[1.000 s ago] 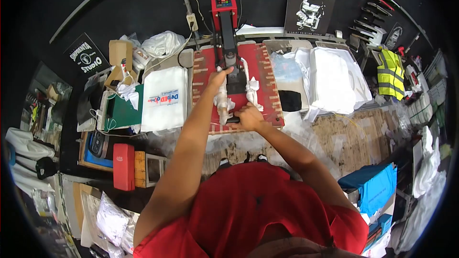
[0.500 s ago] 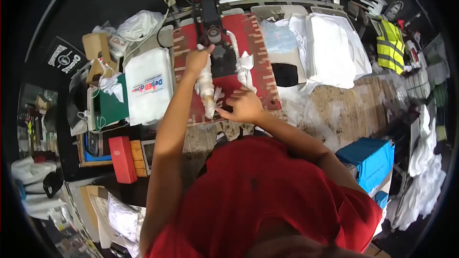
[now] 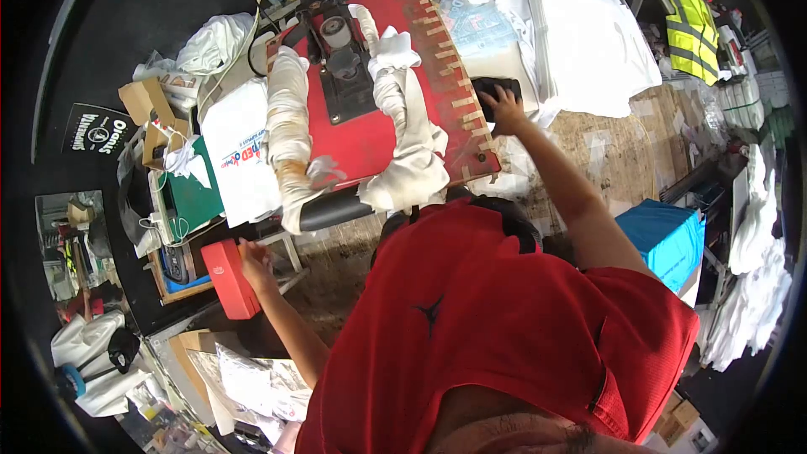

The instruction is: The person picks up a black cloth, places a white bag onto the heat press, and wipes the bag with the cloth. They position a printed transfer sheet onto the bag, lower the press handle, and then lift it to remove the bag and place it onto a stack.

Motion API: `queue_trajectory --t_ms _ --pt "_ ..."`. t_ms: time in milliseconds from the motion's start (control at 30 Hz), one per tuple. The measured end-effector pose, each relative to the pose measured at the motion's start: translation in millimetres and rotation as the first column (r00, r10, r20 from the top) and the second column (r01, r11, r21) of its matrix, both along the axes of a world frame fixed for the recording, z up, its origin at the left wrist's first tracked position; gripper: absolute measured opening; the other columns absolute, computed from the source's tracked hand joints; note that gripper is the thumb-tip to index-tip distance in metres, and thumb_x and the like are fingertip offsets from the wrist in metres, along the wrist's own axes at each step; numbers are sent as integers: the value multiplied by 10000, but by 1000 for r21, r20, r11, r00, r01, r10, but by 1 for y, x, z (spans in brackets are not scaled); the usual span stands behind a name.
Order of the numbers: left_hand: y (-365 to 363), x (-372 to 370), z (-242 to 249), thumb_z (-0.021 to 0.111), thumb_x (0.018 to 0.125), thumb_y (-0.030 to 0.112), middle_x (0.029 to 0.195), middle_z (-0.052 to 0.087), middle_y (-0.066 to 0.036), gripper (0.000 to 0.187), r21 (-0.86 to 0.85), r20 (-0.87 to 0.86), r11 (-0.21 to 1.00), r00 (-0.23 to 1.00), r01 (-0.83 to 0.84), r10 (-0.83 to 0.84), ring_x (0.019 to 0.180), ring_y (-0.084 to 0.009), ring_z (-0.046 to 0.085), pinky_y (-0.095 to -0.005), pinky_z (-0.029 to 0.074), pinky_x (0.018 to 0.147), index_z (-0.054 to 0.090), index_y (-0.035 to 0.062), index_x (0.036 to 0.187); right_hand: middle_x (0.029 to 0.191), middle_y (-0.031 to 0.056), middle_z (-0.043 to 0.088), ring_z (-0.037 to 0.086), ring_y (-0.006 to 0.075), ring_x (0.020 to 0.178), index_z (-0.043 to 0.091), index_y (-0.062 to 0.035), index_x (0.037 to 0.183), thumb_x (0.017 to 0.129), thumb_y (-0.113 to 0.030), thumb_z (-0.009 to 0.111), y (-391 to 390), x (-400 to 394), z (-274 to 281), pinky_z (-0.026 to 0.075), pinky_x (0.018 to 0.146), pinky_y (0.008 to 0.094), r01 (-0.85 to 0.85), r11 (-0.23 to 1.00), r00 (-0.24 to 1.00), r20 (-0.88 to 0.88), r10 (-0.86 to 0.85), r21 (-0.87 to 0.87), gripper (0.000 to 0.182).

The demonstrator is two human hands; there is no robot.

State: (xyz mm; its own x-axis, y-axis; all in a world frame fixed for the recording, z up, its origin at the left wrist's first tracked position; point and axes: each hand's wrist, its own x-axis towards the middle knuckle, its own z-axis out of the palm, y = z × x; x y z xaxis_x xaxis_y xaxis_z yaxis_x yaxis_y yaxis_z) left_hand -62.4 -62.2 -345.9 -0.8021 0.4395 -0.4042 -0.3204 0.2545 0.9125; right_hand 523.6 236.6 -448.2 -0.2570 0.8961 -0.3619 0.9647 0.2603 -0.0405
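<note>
A red heat press (image 3: pixel 370 130) stands in front of me, its handle bars wrapped in white cloth (image 3: pixel 399 130). My right hand (image 3: pixel 504 108) reaches out to the right of the press and rests with spread fingers on a black item (image 3: pixel 496 91) lying by the white stack. My left hand (image 3: pixel 255 259) is down at the left, touching the edge of a red box (image 3: pixel 227 277) near the bench's front. Neither hand is on the press.
A white printed bag (image 3: pixel 239 147) and a green board (image 3: pixel 193 189) lie left of the press. Folded white garments (image 3: pixel 588 29) and a yellow safety vest (image 3: pixel 693 29) are at the right. A blue bundle (image 3: pixel 664 235) sits low right. Clutter and boxes fill the left.
Both hands have left the press handle. The right hand moved right onto the black item, the left dropped down to the red box. The view has swung closer over the press.
</note>
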Motion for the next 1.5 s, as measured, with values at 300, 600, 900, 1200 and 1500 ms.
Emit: queue_trajectory --t_ms 300,600,900,1200,1500 --pt "-27 95 -54 581 963 337 915 654 -32 309 -292 346 464 545 836 -764 809 -135 626 -276 492 718 605 55 1086 1357 150 437 446 387 1201 571 -228 1290 845 -52 535 -17 0 -46 483 927 522 224 923 956 -255 -146 311 479" --pt "27 146 4 510 1002 354 1134 640 -55 423 2 422 6 5 1000 -906 1032 -141 582 -293 442 909 544 76 1319 1020 154 703 688 277 906 619 82 1093 689 -75 589 -69 71 32 553 846 347 71 513 -430 -490 -758 -855 434" --pt "95 281 43 545 975 172 1196 644 -172 342 -5 -45 -395 -395 919 -918 1112 -299 608 -375 438 1000 568 38 1289 618 -14 542 512 137 604 596 -78 576 599 -38 592 -185 51 92 394 560 329 250 585 -345 -635 -691 -772 46" --pt "124 370 54 740 847 154 1349 514 -213 514 -215 -724 -244 -322 946 -610 1263 -332 487 -402 378 1057 546 5 1299 937 42 660 613 134 819 645 16 1017 786 -170 682 -241 -22 134 495 696 282 145 576 -514 -559 -651 -804 299" --pt "120 374 11 772 819 47 1123 582 -142 432 133 -550 -141 -46 981 -834 1068 -211 564 -333 484 918 512 -56 1149 1429 181 449 393 272 1313 136 -166 1568 849 -232 722 -253 -1 143 292 1115 361 432 739 -403 -844 -354 -516 930"
